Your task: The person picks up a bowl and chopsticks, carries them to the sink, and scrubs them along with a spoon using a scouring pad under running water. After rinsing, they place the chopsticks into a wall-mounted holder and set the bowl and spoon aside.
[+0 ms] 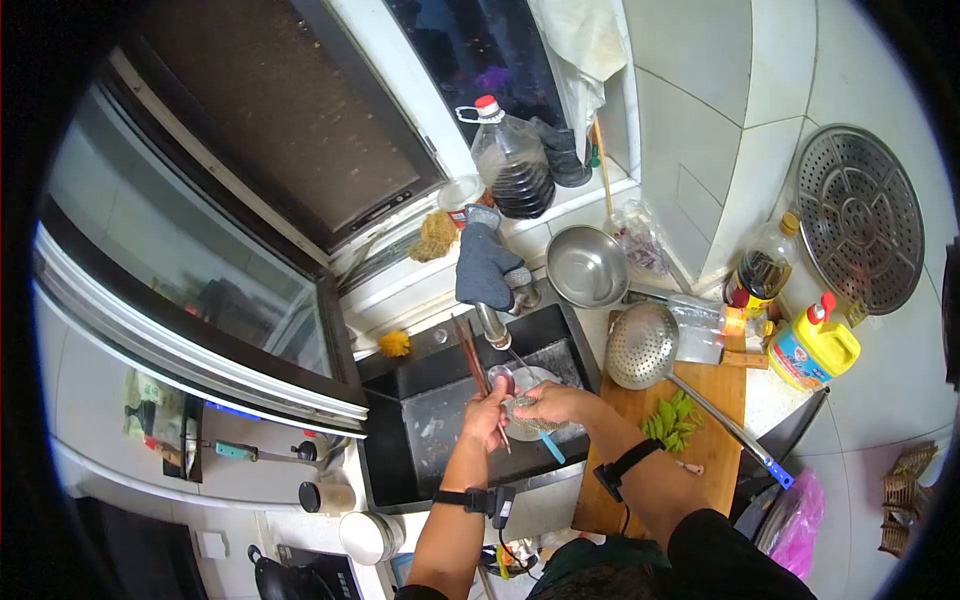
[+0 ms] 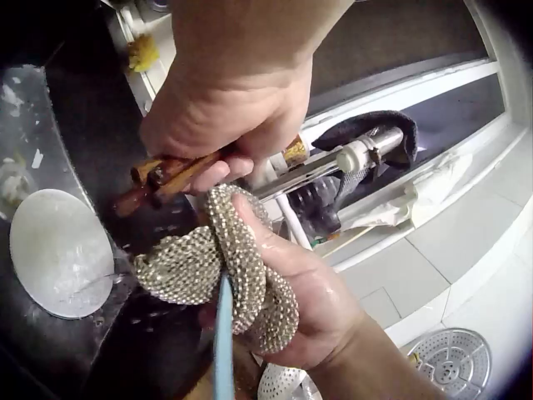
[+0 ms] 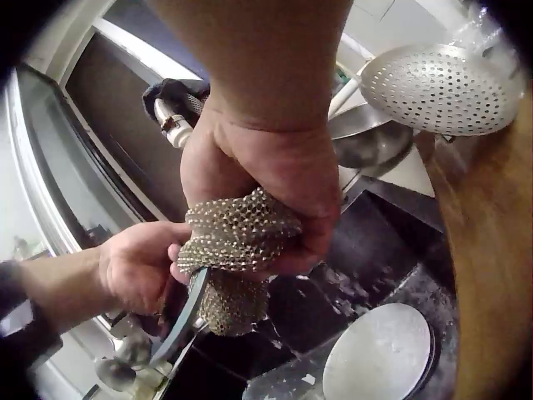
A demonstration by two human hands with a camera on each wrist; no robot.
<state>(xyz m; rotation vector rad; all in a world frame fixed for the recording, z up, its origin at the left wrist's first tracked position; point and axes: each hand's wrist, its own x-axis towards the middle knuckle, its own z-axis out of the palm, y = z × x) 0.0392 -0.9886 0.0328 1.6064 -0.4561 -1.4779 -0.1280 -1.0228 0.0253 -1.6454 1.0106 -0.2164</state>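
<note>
Over the dark sink [image 1: 385, 455], my left hand [image 1: 487, 415] grips a bundle of brown chopsticks [image 1: 468, 345]; their ends [image 2: 171, 177] stick out of the fist in the left wrist view. A shiny metal spoon-like piece [image 1: 501, 378] shows beside the left fingers. Close against it, my right hand [image 1: 560, 404] holds a bunched, glittery mesh scrubbing cloth [image 3: 237, 233] with its fingers curled round it. A flat light-blue strip [image 2: 223, 342] sticks out of the cloth. Beneath the hands a white round dish [image 3: 379, 358] lies in the sink.
The faucet [image 1: 493, 325] has a grey glove [image 1: 485, 265] draped on it. A steel bowl [image 1: 587, 267] stands behind the sink. On the right, a wooden cutting board [image 1: 610, 490] bears a perforated skimmer [image 1: 640, 345] and green vegetable pieces [image 1: 673, 420]. A yellow bottle [image 1: 815, 345] stands beyond.
</note>
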